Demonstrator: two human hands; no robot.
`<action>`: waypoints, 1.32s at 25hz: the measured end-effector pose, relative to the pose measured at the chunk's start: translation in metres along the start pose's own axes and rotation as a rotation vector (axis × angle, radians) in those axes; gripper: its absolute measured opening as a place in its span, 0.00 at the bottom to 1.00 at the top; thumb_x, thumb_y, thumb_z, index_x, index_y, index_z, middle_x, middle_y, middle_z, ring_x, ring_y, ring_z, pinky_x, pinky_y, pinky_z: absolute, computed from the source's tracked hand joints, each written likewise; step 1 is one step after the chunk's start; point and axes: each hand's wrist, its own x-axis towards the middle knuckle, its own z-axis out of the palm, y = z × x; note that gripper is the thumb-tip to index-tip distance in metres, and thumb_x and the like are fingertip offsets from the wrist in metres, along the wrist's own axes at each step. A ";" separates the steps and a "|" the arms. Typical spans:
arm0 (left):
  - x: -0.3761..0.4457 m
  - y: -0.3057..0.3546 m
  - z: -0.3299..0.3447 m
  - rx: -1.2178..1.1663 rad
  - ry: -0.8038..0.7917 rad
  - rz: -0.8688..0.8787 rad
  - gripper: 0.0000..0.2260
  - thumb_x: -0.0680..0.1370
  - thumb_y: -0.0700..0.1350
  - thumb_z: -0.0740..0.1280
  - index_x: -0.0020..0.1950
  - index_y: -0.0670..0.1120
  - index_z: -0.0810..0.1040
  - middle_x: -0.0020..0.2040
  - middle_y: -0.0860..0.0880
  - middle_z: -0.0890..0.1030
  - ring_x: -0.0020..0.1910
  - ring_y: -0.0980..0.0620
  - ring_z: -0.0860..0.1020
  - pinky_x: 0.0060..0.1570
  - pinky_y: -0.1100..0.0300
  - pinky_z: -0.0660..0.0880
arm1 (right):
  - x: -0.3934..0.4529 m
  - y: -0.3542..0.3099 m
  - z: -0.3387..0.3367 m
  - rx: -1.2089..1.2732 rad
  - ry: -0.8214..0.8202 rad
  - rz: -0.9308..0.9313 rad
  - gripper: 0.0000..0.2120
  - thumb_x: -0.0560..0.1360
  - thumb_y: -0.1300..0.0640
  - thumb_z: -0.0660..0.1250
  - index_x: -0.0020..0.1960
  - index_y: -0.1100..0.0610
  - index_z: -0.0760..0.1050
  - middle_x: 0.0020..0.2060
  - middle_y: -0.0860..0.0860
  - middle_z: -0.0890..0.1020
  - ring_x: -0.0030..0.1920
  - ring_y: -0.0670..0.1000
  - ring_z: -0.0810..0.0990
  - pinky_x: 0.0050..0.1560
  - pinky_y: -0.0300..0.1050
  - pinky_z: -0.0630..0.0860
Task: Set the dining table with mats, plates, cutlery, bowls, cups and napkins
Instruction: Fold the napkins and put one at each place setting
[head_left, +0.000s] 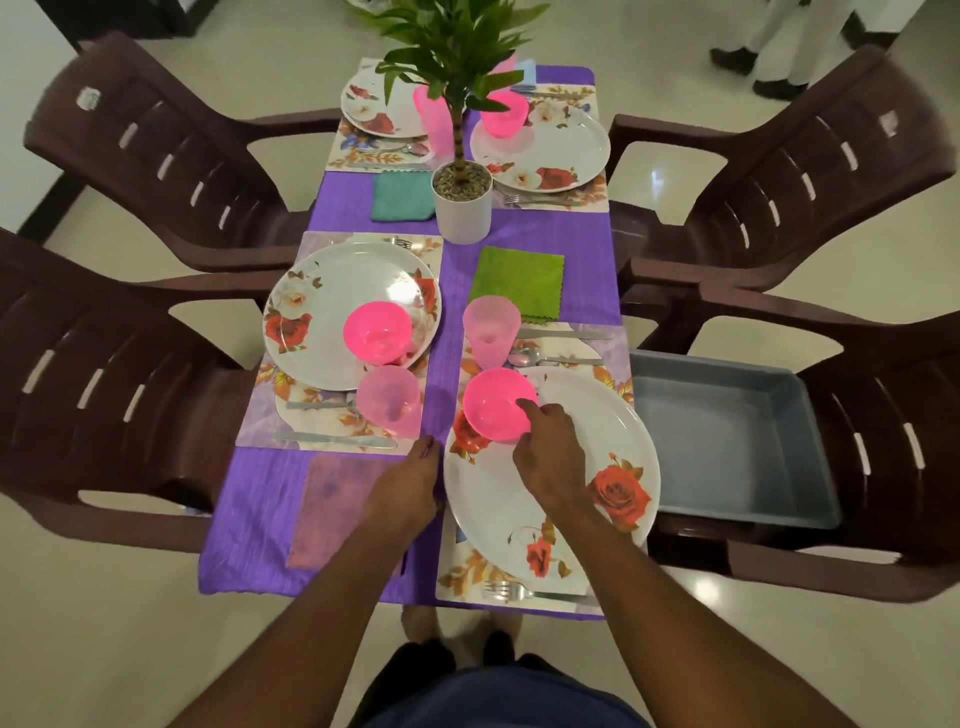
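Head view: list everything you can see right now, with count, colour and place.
Plates: four, white with red flowers, one per mat.
Bowls: three visible, bright pink, on plates.
Cups: four, pale pink, beside plates.
Napkins: green, teal, purple, on the cloth; more at the far end.
Cutlery: silver, on the mats.
Tablecloth: one, purple.
Plant pot: one, white, table centre.
Chairs: four, dark brown, two per side.
Tub: one, grey, near right chair.
Left hand: on the cloth, by the near plate.
Right hand: at the near bowl's rim.
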 end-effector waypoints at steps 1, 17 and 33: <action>0.003 -0.001 0.001 0.005 0.005 0.004 0.30 0.74 0.41 0.73 0.73 0.48 0.65 0.68 0.48 0.76 0.53 0.46 0.82 0.50 0.55 0.80 | 0.004 -0.003 -0.007 0.010 0.050 0.009 0.24 0.79 0.58 0.67 0.74 0.51 0.70 0.66 0.56 0.77 0.65 0.57 0.74 0.63 0.55 0.76; 0.005 -0.005 0.004 0.108 -0.040 0.024 0.46 0.71 0.47 0.78 0.81 0.46 0.56 0.78 0.48 0.67 0.59 0.43 0.81 0.55 0.50 0.81 | 0.099 -0.053 -0.038 -0.221 -0.051 -0.215 0.17 0.79 0.55 0.61 0.66 0.54 0.77 0.57 0.59 0.81 0.60 0.62 0.77 0.57 0.54 0.75; 0.003 -0.004 0.001 0.061 -0.073 0.023 0.45 0.69 0.47 0.80 0.78 0.45 0.57 0.72 0.45 0.73 0.55 0.44 0.82 0.52 0.52 0.80 | 0.090 -0.044 -0.053 0.141 -0.044 -0.183 0.26 0.75 0.55 0.64 0.74 0.49 0.70 0.64 0.56 0.79 0.63 0.58 0.78 0.59 0.53 0.76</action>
